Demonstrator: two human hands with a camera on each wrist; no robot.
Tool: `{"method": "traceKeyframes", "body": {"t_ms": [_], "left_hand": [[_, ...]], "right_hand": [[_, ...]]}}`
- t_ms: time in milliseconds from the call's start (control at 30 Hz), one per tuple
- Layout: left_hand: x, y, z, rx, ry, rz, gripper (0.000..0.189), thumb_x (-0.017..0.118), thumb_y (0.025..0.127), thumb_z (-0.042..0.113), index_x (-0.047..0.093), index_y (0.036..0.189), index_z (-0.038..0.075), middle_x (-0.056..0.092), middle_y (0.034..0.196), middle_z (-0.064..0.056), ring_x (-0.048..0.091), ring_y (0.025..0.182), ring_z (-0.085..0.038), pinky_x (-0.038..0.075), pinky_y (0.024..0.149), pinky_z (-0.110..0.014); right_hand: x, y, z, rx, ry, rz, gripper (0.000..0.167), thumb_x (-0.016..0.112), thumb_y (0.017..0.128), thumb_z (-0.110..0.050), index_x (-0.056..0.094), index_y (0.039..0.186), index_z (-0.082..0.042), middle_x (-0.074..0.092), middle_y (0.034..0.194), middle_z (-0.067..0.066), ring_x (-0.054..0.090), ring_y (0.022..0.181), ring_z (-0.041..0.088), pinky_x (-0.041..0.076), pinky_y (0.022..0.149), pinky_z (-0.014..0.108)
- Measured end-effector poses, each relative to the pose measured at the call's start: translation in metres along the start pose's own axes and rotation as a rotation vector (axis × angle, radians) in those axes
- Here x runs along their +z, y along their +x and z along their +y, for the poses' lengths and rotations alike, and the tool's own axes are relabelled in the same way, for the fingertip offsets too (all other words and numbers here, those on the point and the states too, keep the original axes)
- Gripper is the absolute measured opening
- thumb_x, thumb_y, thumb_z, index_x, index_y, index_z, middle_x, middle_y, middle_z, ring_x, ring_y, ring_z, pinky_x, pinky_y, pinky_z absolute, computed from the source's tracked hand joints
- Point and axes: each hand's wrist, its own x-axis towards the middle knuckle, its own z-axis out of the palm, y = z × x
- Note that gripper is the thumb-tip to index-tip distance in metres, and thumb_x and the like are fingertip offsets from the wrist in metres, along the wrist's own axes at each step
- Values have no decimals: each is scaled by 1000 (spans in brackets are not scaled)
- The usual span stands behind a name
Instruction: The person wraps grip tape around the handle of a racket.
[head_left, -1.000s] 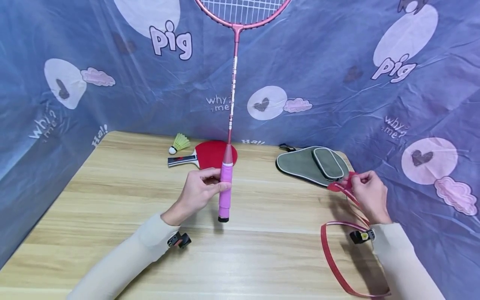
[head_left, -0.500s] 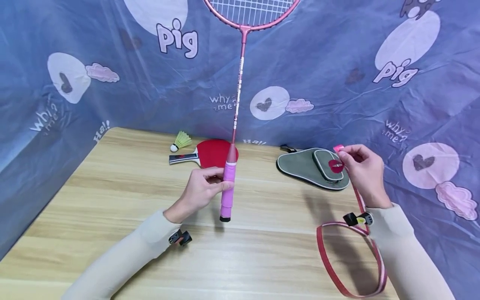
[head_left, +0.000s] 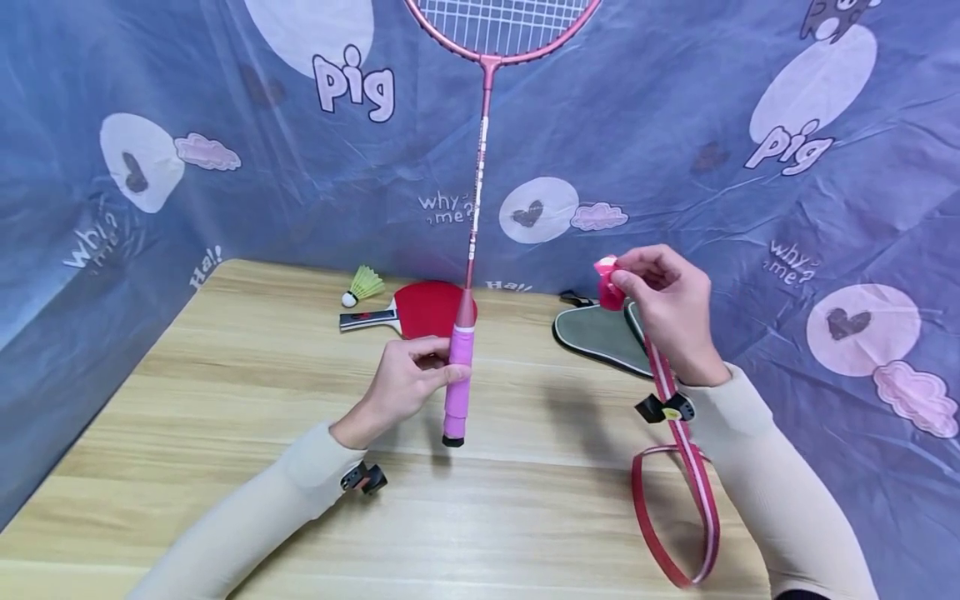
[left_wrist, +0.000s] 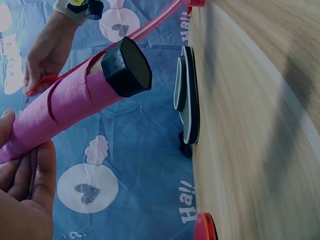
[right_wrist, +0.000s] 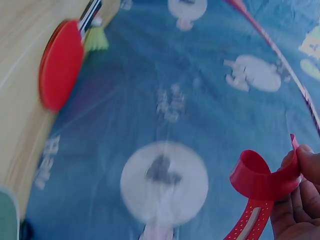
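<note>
My left hand [head_left: 401,379] pinches the purple-wrapped handle of a pink badminton racket [head_left: 480,167]. The racket stands nearly upright off the table, its head cut by the top of the head view. A black butt cap [left_wrist: 130,70] ends the handle in the left wrist view, where a step shows in the wrap. To the right of the handle, my right hand [head_left: 671,312] pinches one end of a red perforated grip tape [right_wrist: 255,212] with a pale stripe. This end curls into a loop beside the fingertips; the tape's long tail hangs in a loop [head_left: 708,517] below the wrist.
On the wooden table [head_left: 525,517] lie a yellow shuttlecock [head_left: 365,284], a red table tennis bat [head_left: 423,308] and a green bat case [head_left: 596,333], along the back edge. The right forearm partly covers the case. A blue printed cloth [head_left: 637,125] hangs behind.
My right hand has lifted and moved left towards the racket with the grip tape's end, drawing the tail along. The left hand has kept its hold on the handle.
</note>
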Motion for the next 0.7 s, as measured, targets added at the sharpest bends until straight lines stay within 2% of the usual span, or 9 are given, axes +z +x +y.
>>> {"method": "traceKeyframes", "body": {"t_ms": [233, 500, 700], "left_hand": [[0, 0, 4, -2, -4, 10, 30, 82, 82, 6, 76, 111, -1, 75, 98, -18, 68, 84, -14, 60, 81, -25], [1, -1, 5, -6, 10, 17, 29, 82, 84, 8, 76, 112, 1, 75, 99, -16, 68, 84, -17, 59, 79, -25], [3, 0, 5, 0, 13, 17, 29, 81, 84, 7, 76, 112, 0, 76, 100, -17, 69, 85, -16, 60, 80, -24]], "right_hand": [[39, -5, -16, -53, 72, -151, 8, 71, 89, 6, 71, 96, 8, 74, 82, -12, 66, 70, 4, 54, 64, 15], [81, -19, -19, -101, 121, -411, 4, 73, 89, 3, 71, 92, 1, 76, 84, 9, 70, 63, 14, 59, 55, 28], [95, -25, -19, -126, 119, -467, 8, 76, 87, 1, 72, 92, -2, 73, 82, 11, 64, 61, 13, 54, 55, 24]]}}
